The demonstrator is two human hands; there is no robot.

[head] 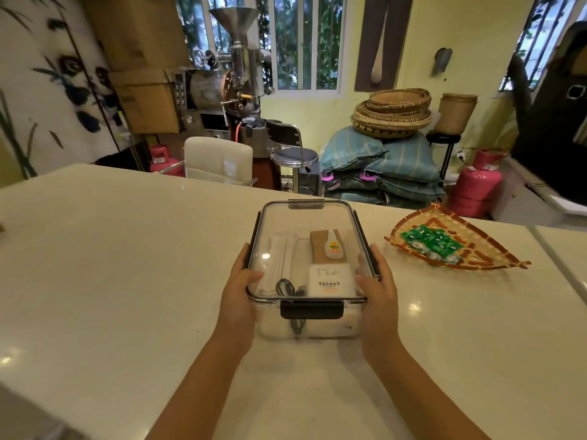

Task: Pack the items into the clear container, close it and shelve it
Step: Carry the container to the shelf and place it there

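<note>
Clear rectangular plastic container [306, 249] with black latches sits lidded on our white counter [127, 249]. Our left hand [239, 287] and right hand [378, 285] clasp its sides — thumbs on the lid.

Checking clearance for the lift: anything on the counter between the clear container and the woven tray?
Head view: nothing. Bare white counter separates the clear container from the woven tray holding green packets. Only the right hand sits at the container's right edge.
</note>
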